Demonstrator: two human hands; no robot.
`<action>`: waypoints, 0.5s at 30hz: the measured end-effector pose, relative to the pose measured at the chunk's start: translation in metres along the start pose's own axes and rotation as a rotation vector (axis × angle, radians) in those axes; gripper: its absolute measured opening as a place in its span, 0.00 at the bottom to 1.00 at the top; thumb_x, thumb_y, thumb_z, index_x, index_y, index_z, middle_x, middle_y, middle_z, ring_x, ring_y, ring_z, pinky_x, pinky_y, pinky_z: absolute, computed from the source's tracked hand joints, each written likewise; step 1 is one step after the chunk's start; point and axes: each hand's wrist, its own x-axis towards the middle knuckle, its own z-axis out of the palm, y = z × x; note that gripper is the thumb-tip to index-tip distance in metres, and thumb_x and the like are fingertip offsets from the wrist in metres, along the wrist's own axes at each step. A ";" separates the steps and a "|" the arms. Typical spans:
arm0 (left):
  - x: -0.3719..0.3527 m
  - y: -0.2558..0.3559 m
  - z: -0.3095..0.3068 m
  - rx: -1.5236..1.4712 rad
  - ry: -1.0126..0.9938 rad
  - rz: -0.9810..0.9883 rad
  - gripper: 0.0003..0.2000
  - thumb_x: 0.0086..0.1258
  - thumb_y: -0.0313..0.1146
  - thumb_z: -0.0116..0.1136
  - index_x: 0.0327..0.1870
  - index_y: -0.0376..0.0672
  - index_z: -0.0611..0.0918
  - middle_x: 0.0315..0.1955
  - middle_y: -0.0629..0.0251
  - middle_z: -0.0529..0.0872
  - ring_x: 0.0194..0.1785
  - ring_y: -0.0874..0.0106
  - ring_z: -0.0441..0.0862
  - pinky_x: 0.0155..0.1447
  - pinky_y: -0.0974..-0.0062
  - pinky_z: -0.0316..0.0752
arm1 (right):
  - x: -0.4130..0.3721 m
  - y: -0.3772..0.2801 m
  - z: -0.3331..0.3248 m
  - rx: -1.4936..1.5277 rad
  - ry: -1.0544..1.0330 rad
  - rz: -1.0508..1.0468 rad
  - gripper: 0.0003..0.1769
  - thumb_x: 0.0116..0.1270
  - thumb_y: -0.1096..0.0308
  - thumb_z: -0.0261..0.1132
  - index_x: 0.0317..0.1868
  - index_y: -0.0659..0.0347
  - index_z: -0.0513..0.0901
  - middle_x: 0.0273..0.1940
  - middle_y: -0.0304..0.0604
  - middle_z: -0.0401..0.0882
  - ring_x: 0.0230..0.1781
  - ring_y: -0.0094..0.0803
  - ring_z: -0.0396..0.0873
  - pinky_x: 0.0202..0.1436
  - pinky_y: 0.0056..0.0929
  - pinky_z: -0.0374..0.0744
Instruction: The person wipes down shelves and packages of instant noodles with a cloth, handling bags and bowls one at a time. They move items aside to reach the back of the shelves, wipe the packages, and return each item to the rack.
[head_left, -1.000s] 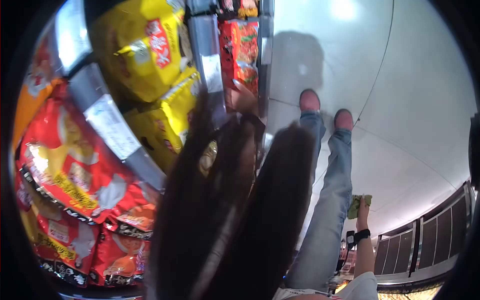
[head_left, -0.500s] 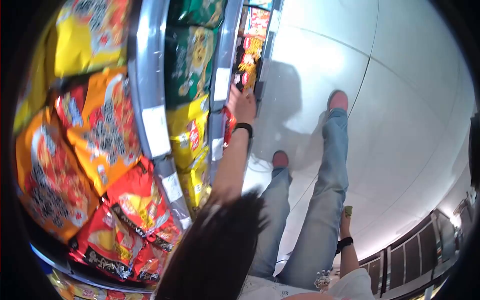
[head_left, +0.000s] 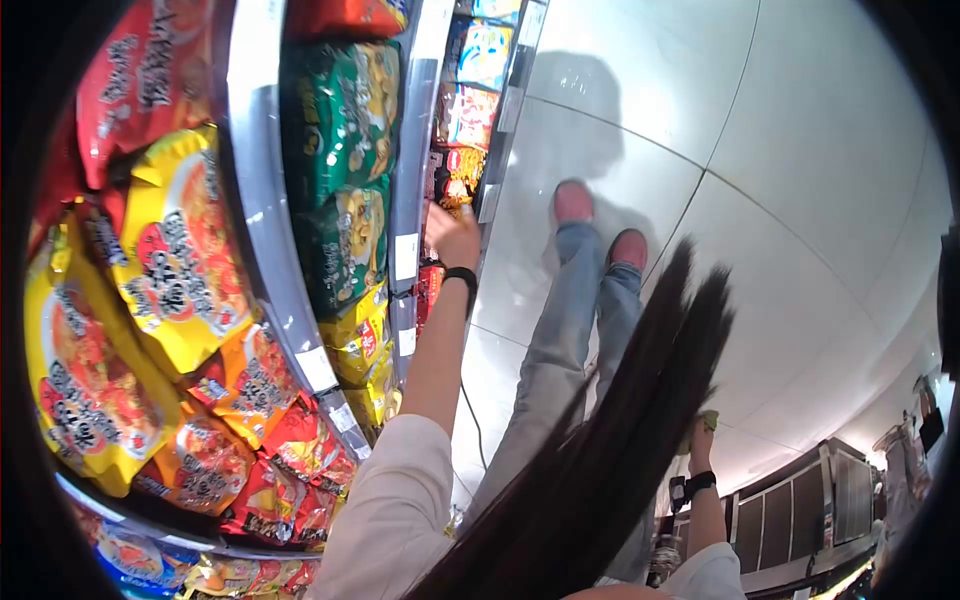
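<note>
My left hand [head_left: 455, 236] reaches into the low shelf row on the left, a dark band on its wrist. Its thumb and fingers are apart, right at the near end of a black and orange snack pack [head_left: 462, 172]. Beneath the hand, nearer to me, lies a red pack [head_left: 429, 290]. On the far right my right hand [head_left: 702, 438] hangs beside my leg, closed around a small green thing [head_left: 709, 418], too small to name. Another dark band [head_left: 694, 487] circles that wrist. Long dark hair [head_left: 590, 450] hangs across the lower middle, covering part of my legs.
Stepped shelves hold yellow noodle packs [head_left: 180, 260], green packs [head_left: 350, 130] and red packs [head_left: 300, 440]. White price labels line the shelf edge [head_left: 255, 130]. My pink shoes [head_left: 573, 203] stand on the pale tiled floor [head_left: 640, 90]. A dark-panelled unit [head_left: 790, 520] stands at lower right.
The view has shifted along the shelf, and my feet have come closer together. My left hand is still at the black and orange packs; the hair has swung to the right.
</note>
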 end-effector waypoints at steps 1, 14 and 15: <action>0.001 0.021 -0.013 0.037 -0.023 0.097 0.34 0.59 0.42 0.51 0.59 0.25 0.57 0.58 0.39 0.60 0.63 0.51 0.57 0.65 0.59 0.52 | -0.006 -0.019 -0.002 0.000 0.000 -0.009 0.24 0.63 0.50 0.55 0.46 0.66 0.73 0.40 0.41 0.74 0.40 0.27 0.72 0.44 0.26 0.71; -0.026 0.265 -0.358 -1.604 -1.525 -0.069 0.31 0.67 0.53 0.42 0.64 0.40 0.57 0.59 0.59 0.67 0.61 0.66 0.65 0.62 0.68 0.60 | -0.249 -0.424 0.054 0.002 -0.161 -1.069 0.28 0.71 0.52 0.38 0.46 0.71 0.73 0.39 0.53 0.78 0.42 0.37 0.76 0.45 0.33 0.71; -0.016 0.276 -0.381 -1.743 -1.698 -0.325 0.30 0.68 0.54 0.39 0.64 0.43 0.59 0.58 0.62 0.68 0.59 0.69 0.67 0.61 0.68 0.62 | -0.269 -0.441 0.059 0.061 -0.180 -1.129 0.27 0.71 0.54 0.37 0.47 0.70 0.73 0.40 0.53 0.77 0.44 0.37 0.75 0.47 0.34 0.70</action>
